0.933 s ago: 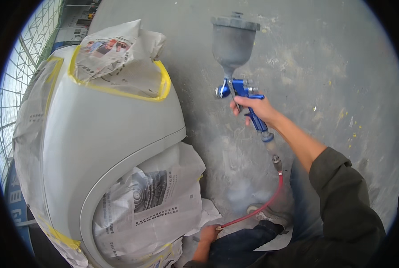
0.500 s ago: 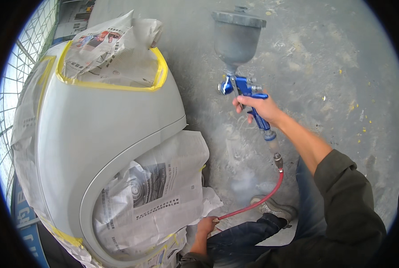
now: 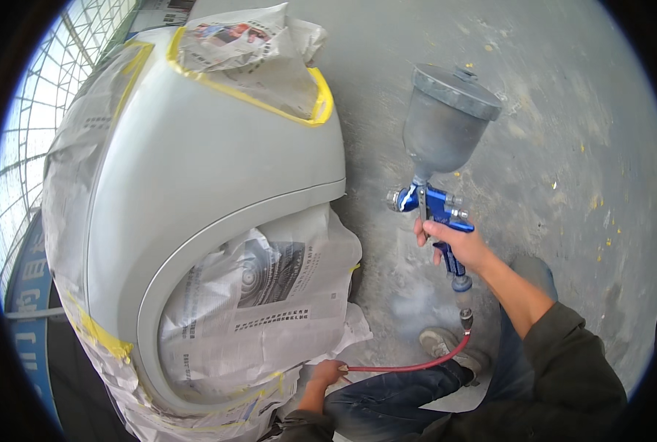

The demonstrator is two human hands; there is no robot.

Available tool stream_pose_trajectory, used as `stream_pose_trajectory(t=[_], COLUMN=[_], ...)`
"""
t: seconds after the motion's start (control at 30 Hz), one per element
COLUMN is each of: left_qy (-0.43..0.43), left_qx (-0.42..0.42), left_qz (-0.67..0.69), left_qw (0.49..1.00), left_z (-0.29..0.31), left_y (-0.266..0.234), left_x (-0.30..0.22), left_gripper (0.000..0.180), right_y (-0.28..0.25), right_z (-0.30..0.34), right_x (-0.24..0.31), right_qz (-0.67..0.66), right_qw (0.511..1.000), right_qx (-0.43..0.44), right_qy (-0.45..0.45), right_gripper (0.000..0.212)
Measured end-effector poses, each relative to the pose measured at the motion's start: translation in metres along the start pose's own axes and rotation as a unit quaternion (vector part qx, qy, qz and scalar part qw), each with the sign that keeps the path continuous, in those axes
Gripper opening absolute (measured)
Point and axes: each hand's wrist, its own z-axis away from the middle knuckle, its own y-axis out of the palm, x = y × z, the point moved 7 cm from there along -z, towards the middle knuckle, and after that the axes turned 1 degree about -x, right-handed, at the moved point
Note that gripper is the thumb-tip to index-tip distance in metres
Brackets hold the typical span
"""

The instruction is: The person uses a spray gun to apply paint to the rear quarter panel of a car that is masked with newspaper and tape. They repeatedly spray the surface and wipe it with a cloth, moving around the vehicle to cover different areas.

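My right hand [image 3: 461, 243] is wrapped round the grip of a blue spray gun [image 3: 437, 206], fingers at its trigger. A grey lidded paint cup [image 3: 447, 125] sits on top of the gun, slightly tilted. The nozzle faces left toward a light grey car body panel [image 3: 218, 155], with a gap between them. From the bottom of the grip a red air hose [image 3: 409, 367] curves down and left. My left hand [image 3: 330, 371] is closed on that hose low down, near the wheel arch.
Newspaper [image 3: 269, 295] covers the wheel opening, and more masking paper [image 3: 247, 44] with yellow tape [image 3: 321, 96] is at the panel's top. The stained concrete floor [image 3: 549, 184] extends to the right. My shoe [image 3: 453, 350] is near the hose. A blue sign [image 3: 34, 295] stands far left.
In the picture, the spray gun and my right hand are lower and farther right. The panel appears shifted right too, so the view has moved. My left hand still holds the hose.
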Motion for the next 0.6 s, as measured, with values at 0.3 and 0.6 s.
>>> stream_pose_trajectory(t=[0.3, 0.6], left_qy=[0.028, 0.065], left_qx=[-0.109, -0.188], left_qz=[0.104, 0.195], left_qw=[0.988, 0.96], left_z=[0.007, 0.017], left_y=[0.003, -0.019], left_x=[0.002, -0.003], left_gripper=[0.03, 0.033], right_y=[0.074, 0.124], right_z=[0.031, 0.073], right_x=[0.082, 0.158], right_qz=[0.041, 0.107], right_qw=[0.992, 0.984], right_qx=[0.027, -0.029], right_qy=[-0.114, -0.14], right_gripper=[0.027, 0.024])
